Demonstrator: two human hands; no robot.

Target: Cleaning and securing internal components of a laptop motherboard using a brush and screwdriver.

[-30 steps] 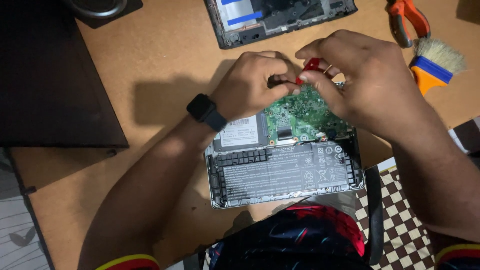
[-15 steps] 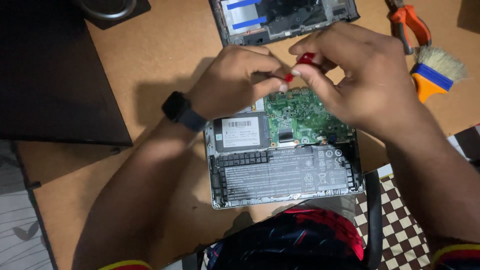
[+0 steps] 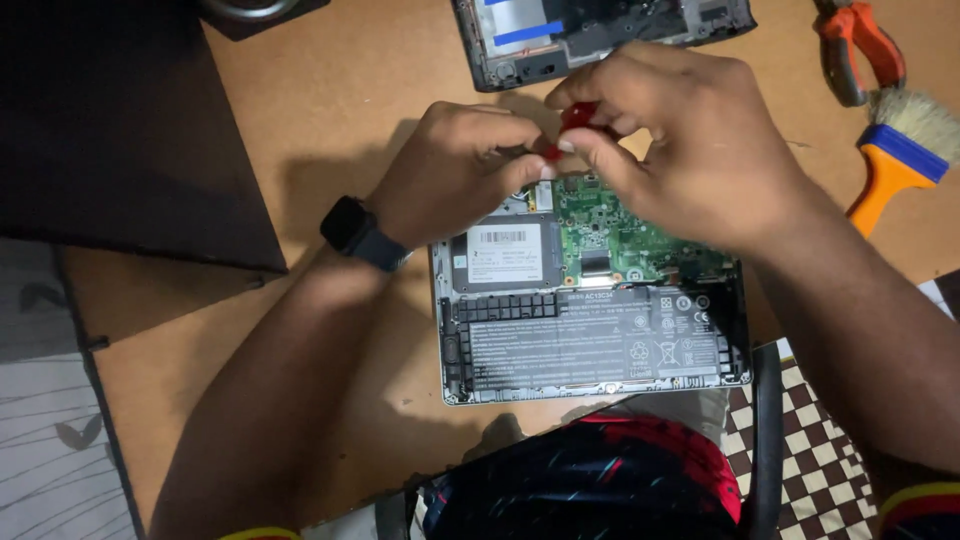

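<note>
We pinch a small red tool (image 3: 575, 120) with both our left hand (image 3: 450, 170) and right hand (image 3: 690, 140), just above the open laptop (image 3: 600, 340).

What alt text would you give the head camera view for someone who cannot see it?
Two bare hands, the left hand wearing a black wristwatch and the right hand, pinch a small red tool above an opened laptop showing its green circuit board and black battery. An orange-handled brush and pliers lie to the right on the brown table.
</note>
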